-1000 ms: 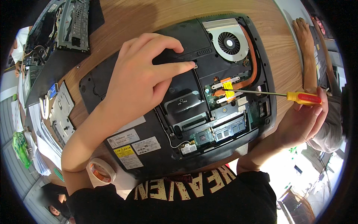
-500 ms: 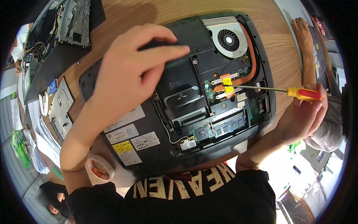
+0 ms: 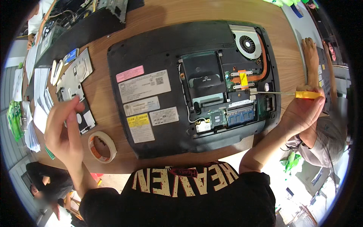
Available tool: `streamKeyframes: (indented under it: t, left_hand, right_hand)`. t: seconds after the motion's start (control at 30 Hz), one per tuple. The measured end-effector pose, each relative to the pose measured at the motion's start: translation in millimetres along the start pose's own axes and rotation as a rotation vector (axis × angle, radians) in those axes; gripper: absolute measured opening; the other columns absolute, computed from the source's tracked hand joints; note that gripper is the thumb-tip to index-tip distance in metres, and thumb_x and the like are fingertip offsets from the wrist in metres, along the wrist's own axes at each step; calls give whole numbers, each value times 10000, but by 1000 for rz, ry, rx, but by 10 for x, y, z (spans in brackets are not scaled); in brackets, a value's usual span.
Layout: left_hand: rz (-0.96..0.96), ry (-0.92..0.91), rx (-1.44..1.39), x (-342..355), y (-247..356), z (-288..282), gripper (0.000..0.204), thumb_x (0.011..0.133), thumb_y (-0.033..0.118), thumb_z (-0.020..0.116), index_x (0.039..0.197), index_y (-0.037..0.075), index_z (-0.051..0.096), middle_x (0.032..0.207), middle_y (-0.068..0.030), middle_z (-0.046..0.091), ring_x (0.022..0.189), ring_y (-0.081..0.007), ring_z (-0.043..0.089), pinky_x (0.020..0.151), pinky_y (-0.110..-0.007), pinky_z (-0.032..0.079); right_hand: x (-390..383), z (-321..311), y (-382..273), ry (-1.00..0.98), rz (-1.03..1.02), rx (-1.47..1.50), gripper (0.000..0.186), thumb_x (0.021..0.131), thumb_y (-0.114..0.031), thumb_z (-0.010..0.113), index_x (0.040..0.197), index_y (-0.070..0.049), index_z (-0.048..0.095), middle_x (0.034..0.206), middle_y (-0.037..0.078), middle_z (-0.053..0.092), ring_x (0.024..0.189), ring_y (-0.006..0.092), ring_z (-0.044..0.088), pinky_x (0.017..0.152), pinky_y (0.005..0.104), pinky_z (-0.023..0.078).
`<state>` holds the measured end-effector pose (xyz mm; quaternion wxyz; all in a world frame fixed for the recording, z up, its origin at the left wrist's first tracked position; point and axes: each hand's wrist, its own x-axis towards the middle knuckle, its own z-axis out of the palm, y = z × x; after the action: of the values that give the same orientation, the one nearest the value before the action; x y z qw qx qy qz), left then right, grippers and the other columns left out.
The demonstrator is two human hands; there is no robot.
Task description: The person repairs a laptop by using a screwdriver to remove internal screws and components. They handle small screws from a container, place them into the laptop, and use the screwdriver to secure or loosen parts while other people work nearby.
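Note:
A black laptop (image 3: 151, 56) lies bottom-up on the wooden table with its bay uncovered. My right hand (image 3: 300, 115) grips a screwdriver (image 3: 308, 94) with a yellow and red handle. Its long shaft points left, its tip over the board just below the copper heat sink (image 3: 261, 73) and its yellow sticker; contact cannot be made out. Left of the laptop, my left hand (image 3: 62, 130) hovers with thumb and forefinger close together in a pinch. Anything between them is too small to tell. Beyond those fingertips lies a metal cover plate (image 3: 81, 68).
A tape roll (image 3: 112, 145) lies at the table's near left. Papers (image 3: 39, 87) and an opened computer case (image 3: 87, 34) occupy the left side. Another person's hand (image 3: 310, 51) rests at the far right. A cooling fan (image 3: 247, 44) sits in the laptop's upper right corner.
My left hand has swung from over the laptop to the left, near the metal plate. The screwdriver tip has shifted from the heat sink's yellow sticker to just below it. The view has shifted.

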<state>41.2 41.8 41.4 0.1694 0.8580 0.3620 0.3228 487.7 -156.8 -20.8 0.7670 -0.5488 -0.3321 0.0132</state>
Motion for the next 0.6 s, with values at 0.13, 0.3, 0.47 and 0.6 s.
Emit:
streamKeyframes:
  t: [0.13,0.3,0.47,0.6]
  left_hand:
    - [-271,198,-18,-783,-280,42,210,1000,-8,540,1145,-73,677,893,-108,652,847,-162,611,765,-266,479]
    - [-491,575,35,-1574,-512,110,236,1004,-4,538,1204,-70,644,971,-117,650,882,-166,617,833,-281,500]
    - [-470,520,76,-2056,-583,412,257,994,-12,539,1231,-64,624,1101,-121,629,989,-183,612,879,-303,497]
    - [-506,528,134,-2232,-628,486,245,1002,2,542,1222,-63,628,1094,-118,631,979,-175,603,879,-293,487]
  right_hand:
    - [95,32,232,30,72,328,324,1045,-334,544,1136,-26,580,1006,78,589,889,173,535,819,338,421]
    - [349,-16,374,-238,265,558,365,1072,-406,456,1073,-55,556,768,32,501,617,130,376,636,285,325]
    - [353,219,336,-290,333,376,379,1085,-422,412,1078,-70,554,663,-6,420,549,82,291,553,252,268]
    - [246,474,162,-578,359,249,365,1088,-421,398,1043,-84,530,693,-29,365,565,83,301,532,241,263]
